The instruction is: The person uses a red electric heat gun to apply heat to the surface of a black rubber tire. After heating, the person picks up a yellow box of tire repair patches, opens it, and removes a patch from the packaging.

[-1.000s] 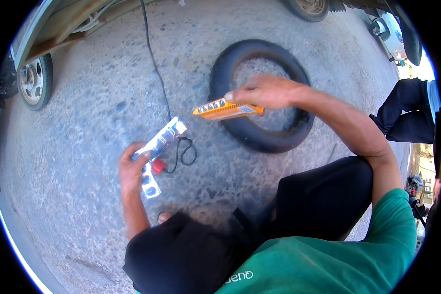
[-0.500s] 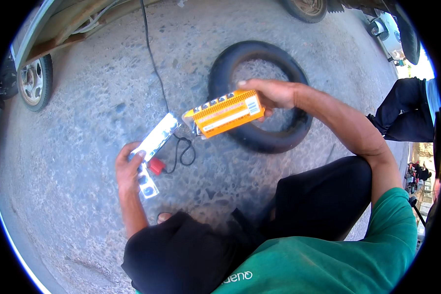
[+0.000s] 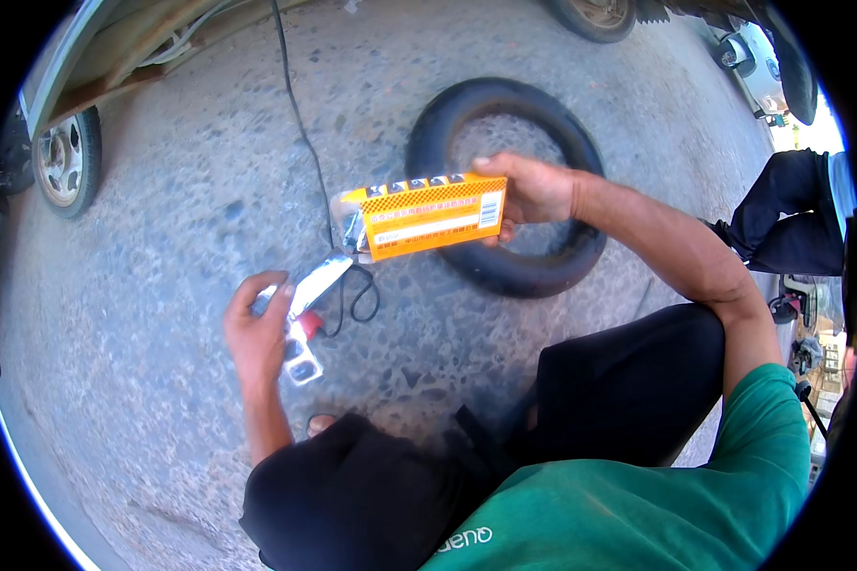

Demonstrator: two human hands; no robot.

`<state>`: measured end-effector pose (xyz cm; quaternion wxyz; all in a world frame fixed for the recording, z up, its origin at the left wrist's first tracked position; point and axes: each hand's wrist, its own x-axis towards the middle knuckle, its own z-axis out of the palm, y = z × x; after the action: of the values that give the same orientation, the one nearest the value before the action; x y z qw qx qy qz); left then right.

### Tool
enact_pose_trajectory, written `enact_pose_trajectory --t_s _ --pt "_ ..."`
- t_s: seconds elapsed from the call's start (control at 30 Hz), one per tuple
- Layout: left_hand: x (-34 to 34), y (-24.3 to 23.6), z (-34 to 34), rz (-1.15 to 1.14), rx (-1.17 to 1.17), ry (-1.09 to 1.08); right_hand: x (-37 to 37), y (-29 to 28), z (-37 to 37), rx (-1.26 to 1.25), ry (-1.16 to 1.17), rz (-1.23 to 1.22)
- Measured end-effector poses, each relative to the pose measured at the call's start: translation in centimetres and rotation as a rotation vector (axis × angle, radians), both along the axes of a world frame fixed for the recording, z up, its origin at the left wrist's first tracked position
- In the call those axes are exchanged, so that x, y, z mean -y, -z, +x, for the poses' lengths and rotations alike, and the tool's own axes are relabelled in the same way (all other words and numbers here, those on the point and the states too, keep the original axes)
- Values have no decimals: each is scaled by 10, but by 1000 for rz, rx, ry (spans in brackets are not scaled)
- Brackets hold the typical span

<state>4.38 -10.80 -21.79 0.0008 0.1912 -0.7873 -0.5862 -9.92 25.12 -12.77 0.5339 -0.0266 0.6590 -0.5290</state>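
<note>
My left hand (image 3: 262, 319) is closed on a shiny silver strip of round patches (image 3: 320, 284), which hangs out above and below the fingers. A yellow box (image 3: 428, 217) is gripped at its right end by my right hand (image 3: 535, 192). The box's left end is open, with clear plastic and some contents poking out, too small to name. The strip's upper tip lies just below that open end in the picture; I cannot tell whether they touch. Behind the right hand, a black inner tube (image 3: 505, 279) lies on the ground.
A black cable (image 3: 300, 128) runs down the rough concrete ground (image 3: 181, 238) to a loop near a red block (image 3: 311, 324), partly behind the strip. A wheel (image 3: 67, 162) stands at the left, another tyre (image 3: 595, 19) at the top. A person in dark trousers (image 3: 790, 214) is at the right.
The yellow box has shifted left and turned flatter. My left hand has turned, and the strip has moved down a little, its tip now below the box's open end.
</note>
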Motion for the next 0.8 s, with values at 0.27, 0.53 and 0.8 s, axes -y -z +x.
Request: enact_pose_trajectory --t_s 0.27,0.53,0.8 --pt "-48 -50 -18 -87 -223 272 12 4 4 -28 -107 -37" --pt "-40 -36 -13 376 50 15 1 10 5 -33 -59 -22" --pt "-3 -2 -4 967 -175 17 -18 20 -11 157 52 -107"
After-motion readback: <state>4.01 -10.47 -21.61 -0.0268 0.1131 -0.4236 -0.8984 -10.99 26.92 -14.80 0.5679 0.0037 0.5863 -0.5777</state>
